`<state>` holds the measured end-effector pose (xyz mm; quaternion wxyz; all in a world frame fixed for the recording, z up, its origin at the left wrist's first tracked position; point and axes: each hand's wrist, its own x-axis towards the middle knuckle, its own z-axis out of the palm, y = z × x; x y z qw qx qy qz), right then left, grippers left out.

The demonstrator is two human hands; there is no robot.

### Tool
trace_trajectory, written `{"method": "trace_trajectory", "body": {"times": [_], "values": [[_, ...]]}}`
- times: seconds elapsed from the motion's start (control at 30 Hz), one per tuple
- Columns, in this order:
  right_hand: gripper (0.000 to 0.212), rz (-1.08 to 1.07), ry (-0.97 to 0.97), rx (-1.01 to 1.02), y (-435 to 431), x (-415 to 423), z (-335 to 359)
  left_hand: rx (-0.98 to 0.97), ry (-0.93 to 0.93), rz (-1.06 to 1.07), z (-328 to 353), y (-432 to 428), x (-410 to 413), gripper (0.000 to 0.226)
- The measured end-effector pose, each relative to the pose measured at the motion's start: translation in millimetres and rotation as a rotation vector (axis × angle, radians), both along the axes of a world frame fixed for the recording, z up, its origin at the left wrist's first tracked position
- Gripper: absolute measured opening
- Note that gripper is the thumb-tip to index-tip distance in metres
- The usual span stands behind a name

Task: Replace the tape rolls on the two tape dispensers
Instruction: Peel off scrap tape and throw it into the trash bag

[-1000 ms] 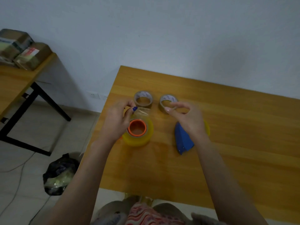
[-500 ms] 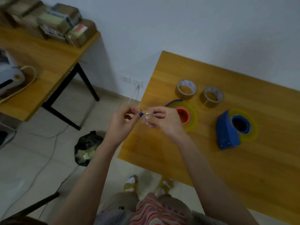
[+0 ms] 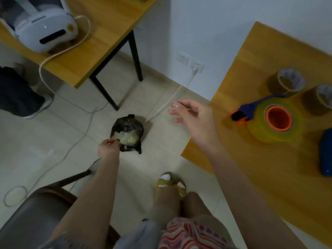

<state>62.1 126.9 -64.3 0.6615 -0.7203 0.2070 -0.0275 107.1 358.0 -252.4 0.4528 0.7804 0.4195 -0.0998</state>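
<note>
Partly cropped blue dispenser (image 3: 326, 153), blurred left hand (image 3: 109, 147)

floor: black rubbish bag (image 3: 128, 135) held crumpled tape | side desk (image 3: 93, 49): white device (image 3: 45, 27) with cord | wall: sockets (image 3: 190, 62), one plugged | chair (image 3: 36, 220) near-left

Dim, flat indoor light with a bluish cast leaves soft shadows under the wooden table (image 3: 269, 177), whose right-hand tape rolls smear with motion blur and wide-angle stretch, while the white wall behind it looks grey.
</note>
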Motion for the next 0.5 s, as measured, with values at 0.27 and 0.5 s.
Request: {"method": "trace_trajectory", "body": {"times": [0.27, 0.5], "values": [[0.015, -0.057, -0.142, 0.018, 12.1, 3.0, -15.7, 0.034, 0.077, 0.070, -105.9, 32.0, 27.5, 0.022], [0.017, 0.364, 0.098, -0.033, 109.5, -5.0, -134.7, -0.006, 0.081, 0.119, -172.3, 38.2, 19.0, 0.025]]}}
